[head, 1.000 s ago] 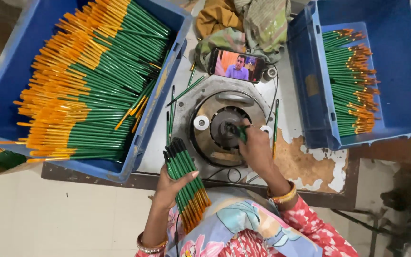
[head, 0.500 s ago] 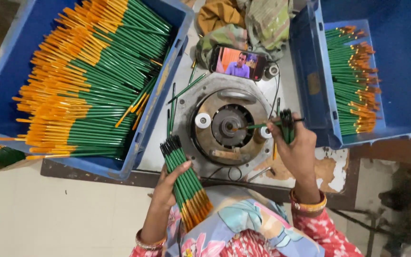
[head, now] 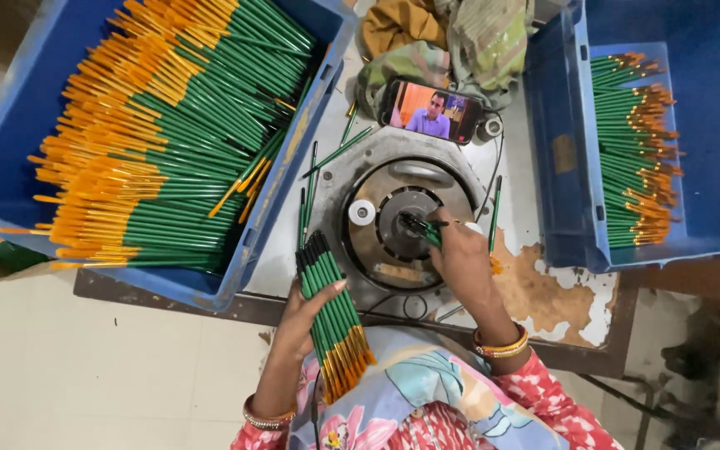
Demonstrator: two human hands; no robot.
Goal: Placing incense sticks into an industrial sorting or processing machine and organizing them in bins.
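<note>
1. The left hand (head: 297, 321) grips a bundle of green pencils (head: 332, 321) with orange ends, its fingers wrapped round the middle of the bundle and the thumb laid across the top. The bundle points away from the person, dark tips toward the machine and orange ends toward the person's patterned clothing.
2. The right hand (head: 462, 258) rests over the round metal machine (head: 393, 221) in the middle of the counter (head: 543, 292). Its fingers pinch a single green pencil (head: 420, 227), whose tip sits at the dark hub of the machine.
3. A small white disc (head: 362, 212) lies on the machine's plate, left of the hub.
4. A few loose green pencils (head: 314, 179) lie on the counter beside the machine.
5. On the left, a big blue crate (head: 293, 142) holds a large heap of green and orange pencils.
6. On the right, a second blue crate (head: 560, 150) holds a smaller, neat stack of the same pencils.
7. A phone (head: 431, 110) with a lit screen leans behind the machine, against some crumpled cloth (head: 460, 42).
</note>
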